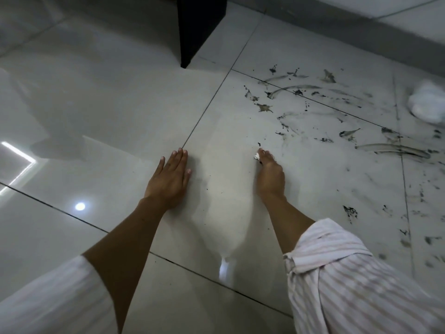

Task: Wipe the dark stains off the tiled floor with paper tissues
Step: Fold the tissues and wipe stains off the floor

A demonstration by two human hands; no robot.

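A glossy, smooth tiled floor [101, 97] of pale ceramic-looking tiles is seen mirroring ceiling lights, its sheen dulled at right by dark stains [313, 109], smeared thin and matt. A scrap of crumpled white paper tissue [256, 156] is pinched in the right hand [271, 175]. Striped woven cloth sleeves [349, 280] are worn; a black matt block [202, 27] stands beyond.

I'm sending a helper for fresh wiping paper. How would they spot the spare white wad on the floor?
Start at the dark furniture leg at the top, then follow the band of dark stains rightward across the tiled floor. At the far right edge lies the white wad. It is the only large, pale, crumpled lump; the tissue held in the right hand is a tiny scrap.
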